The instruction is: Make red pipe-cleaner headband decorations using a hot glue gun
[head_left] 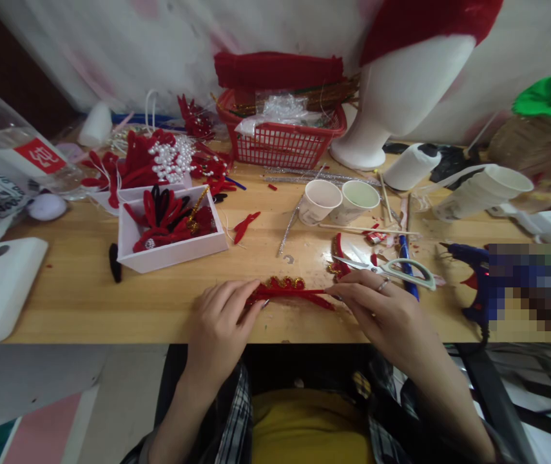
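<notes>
From where I stand, clock centred on the pale wooden table [86, 309]. Twelve: red lattice-sided plastic basket [280, 151]. One: smooth white pedestal form [405, 96], dark red cloth [430, 26] on top. Two: pair of pale paper cups [321, 206], close together; white cone-shaped spool [406, 169] beyond. Nine: white rounded-edged box [4, 296]. Ten: clear plastic bottle [36, 154], red-and-white label.

Red craft strip [304, 292], narrow and straight, held nearly horizontal between the left hand [221, 316] and the right hand [391, 310], near the front edge of the desk [86, 309]. Curled gold tinsel trim [285, 282] lines its far side; 1 red tail [322, 301] slants nearer the viewer, its tip free. Left end largely hidden.
</notes>
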Tool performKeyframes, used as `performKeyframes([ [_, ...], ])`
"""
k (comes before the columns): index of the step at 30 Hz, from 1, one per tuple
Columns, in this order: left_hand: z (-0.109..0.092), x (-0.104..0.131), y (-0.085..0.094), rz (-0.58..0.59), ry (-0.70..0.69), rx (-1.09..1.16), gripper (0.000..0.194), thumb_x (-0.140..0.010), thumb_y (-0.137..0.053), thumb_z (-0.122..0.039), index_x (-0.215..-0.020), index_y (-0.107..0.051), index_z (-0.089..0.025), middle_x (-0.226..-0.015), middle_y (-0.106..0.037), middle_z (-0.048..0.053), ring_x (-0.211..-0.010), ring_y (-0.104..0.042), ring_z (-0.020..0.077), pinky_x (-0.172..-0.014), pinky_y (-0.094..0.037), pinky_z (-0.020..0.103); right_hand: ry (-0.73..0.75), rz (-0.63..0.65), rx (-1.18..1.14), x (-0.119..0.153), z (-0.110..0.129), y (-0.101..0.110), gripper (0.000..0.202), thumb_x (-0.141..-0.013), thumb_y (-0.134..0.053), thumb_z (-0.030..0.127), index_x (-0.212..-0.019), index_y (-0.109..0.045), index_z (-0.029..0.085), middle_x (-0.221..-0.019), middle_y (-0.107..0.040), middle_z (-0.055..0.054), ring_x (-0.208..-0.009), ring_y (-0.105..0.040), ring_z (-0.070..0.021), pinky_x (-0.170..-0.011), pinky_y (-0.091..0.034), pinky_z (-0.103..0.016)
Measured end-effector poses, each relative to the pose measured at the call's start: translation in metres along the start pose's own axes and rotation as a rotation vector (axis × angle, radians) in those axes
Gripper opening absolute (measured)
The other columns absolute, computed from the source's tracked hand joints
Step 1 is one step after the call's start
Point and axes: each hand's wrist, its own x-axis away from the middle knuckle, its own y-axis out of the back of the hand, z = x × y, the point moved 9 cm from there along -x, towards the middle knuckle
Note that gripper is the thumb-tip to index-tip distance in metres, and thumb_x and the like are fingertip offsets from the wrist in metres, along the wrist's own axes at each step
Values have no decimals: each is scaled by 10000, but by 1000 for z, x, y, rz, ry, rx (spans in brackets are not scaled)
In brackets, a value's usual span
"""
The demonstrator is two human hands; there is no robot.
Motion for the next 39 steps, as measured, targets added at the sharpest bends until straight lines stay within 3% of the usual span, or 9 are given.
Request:
performKeyframes([
  [6, -1, 0, 3, -23, -8, 4, 242, -905, -669, -170, -1144, -646, -189, -1007, -707, 53, -925, -671, 196, -830, -539, 364, -8, 9, -23, -2, -2, 2, 235, -951, -497, 70, -1034, -683, 188, -993, -681, -70, -886, -685, -177, -722, -513, -271],
  [16, 2, 0, 1, -8, 20, 48, 96, -896, -677, -154, -985, -680, -192, -935, -703, 35, -872, -657, 185, -793, -523, 366, -11, -33, -57, -5, 2, 10, 243, -965, -494, 103, -1001, -710, 207, -966, -705, -67, -894, -697, -178, -729, -547, -278],
  [23, 4, 0, -1, 1, 35, 73, 63, -885, -685, -139, -935, -681, -176, -917, -705, 40, -867, -662, 193, -787, -523, 380, -23, -9, -23, -6, -1, 2, 220, -977, -503, 134, -1000, -712, 196, -973, -709, -71, -873, -702, -178, -709, -535, -277],
  [32, 2, 1, 0, 2, 18, 69, 68, -880, -680, -117, -877, -693, -184, -909, -702, 40, -849, -657, 188, -764, -527, 376, -17, 121, 12, -2, 6, -12, 301, -970, -454, 113, -1107, -713, 181, -935, -685, -90, -819, -676, -194, -702, -543, -317],
  [39, 0, -2, 0, 4, 2, 84, 73, -883, -665, -104, -850, -683, -166, -882, -689, 45, -823, -645, 181, -751, -531, 365, 7, 75, 64, 0, 16, -8, 280, -970, -466, 136, -1060, -729, 169, -929, -713, -92, -795, -697, -194, -671, -565, -305],
])
